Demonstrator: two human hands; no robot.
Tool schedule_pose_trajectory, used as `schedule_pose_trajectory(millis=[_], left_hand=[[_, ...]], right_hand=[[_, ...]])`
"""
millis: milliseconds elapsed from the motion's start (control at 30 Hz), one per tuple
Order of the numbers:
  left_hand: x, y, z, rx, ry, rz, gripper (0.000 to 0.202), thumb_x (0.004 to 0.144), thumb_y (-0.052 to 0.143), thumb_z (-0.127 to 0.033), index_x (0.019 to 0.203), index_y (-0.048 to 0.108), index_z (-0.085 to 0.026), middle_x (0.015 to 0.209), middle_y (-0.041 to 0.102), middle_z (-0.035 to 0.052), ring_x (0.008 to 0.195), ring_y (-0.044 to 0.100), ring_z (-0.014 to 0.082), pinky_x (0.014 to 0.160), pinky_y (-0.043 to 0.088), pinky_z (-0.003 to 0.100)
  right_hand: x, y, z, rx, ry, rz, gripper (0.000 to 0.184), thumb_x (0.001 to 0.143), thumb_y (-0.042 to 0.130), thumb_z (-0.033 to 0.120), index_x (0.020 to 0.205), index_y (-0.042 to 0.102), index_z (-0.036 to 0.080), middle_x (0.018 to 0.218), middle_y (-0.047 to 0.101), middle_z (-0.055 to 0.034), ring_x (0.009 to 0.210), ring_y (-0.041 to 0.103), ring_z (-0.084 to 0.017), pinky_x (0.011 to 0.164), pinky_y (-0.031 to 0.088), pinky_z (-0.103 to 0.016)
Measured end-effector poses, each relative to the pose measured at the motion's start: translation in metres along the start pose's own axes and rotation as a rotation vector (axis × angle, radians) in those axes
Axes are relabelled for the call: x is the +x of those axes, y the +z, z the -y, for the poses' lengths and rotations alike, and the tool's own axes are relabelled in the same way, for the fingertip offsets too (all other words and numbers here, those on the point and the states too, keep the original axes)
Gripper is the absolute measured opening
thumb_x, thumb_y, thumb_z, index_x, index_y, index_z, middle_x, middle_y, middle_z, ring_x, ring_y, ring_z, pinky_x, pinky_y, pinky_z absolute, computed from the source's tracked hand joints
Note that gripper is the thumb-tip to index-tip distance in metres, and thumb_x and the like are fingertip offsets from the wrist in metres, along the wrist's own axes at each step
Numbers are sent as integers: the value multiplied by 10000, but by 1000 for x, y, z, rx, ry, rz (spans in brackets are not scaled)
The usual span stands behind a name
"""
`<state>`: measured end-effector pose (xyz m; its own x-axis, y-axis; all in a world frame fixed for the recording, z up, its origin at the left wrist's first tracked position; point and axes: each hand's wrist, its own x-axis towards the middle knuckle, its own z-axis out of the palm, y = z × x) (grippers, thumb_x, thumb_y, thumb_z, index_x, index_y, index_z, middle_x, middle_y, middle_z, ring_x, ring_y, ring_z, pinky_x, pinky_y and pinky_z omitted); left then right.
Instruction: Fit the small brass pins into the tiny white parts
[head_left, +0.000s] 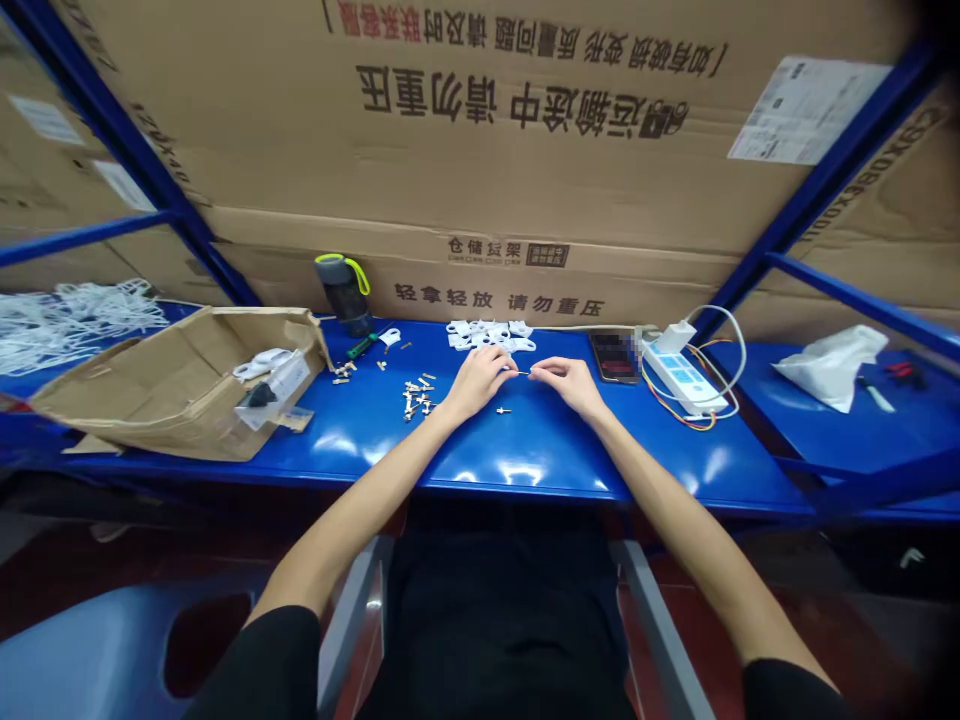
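My left hand (480,380) and my right hand (568,382) meet over the middle of the blue table, fingertips pinched. A small, thin, pin-like piece (524,373) spans the gap between them; its exact kind is too small to make out. Just below, a single small metal fitting (503,410) lies on the table. Left of my left hand is a loose pile of small brass-and-silver metal fittings (417,400), with a few more (343,372) farther left. Behind my hands lie several white plastic parts (491,336) in a cluster.
An open cardboard box (150,400) stands left, with a dark bottle (346,297) and a green-handled tool (365,345) near it. At right are a phone (613,358) and a white power strip (684,381) with looped cables. Large cardboard (480,180) backs the table.
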<state>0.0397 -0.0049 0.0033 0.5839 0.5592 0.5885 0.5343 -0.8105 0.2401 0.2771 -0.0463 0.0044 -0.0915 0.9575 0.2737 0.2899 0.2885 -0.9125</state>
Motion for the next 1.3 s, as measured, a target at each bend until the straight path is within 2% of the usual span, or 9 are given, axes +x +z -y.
schedule_pose_trajectory(millis=[167, 400, 900, 1300], left_hand=[[0, 3, -2, 13, -11, -36, 190, 1080, 610, -317, 1100, 753, -194, 1148, 724, 78, 1125, 666, 227, 960, 471, 359], [-1, 6, -1, 51, -5, -68, 211, 1078, 614, -332, 1068, 765, -186, 1106, 745, 64, 1085, 672, 220, 934, 456, 345], [-2, 7, -7, 178, 31, -110, 215, 1089, 592, -343, 1066, 749, -197, 1097, 762, 59, 1057, 679, 223, 889, 451, 373], [-2, 4, -13, 252, 45, -106, 228, 1101, 559, -323, 1087, 744, -190, 1104, 766, 70, 1041, 673, 236, 887, 450, 385]], right_hand=[[-2, 7, 1, 168, 117, 10, 395, 783, 873, 559, 968, 827, 214, 964, 849, -92, 1019, 796, -322, 925, 623, -436], [-4, 11, 1, 339, 193, 29, 441, 721, 944, 552, 974, 826, 210, 1007, 848, -100, 1086, 791, -316, 987, 643, -439], [-6, 13, 0, 521, 274, 45, 368, 738, 972, 466, 953, 816, 211, 1070, 843, -110, 1171, 769, -301, 1067, 622, -437], [-7, 18, 3, 513, 256, 35, 404, 732, 962, 525, 883, 738, 224, 1059, 846, -90, 1172, 769, -293, 1071, 610, -456]])
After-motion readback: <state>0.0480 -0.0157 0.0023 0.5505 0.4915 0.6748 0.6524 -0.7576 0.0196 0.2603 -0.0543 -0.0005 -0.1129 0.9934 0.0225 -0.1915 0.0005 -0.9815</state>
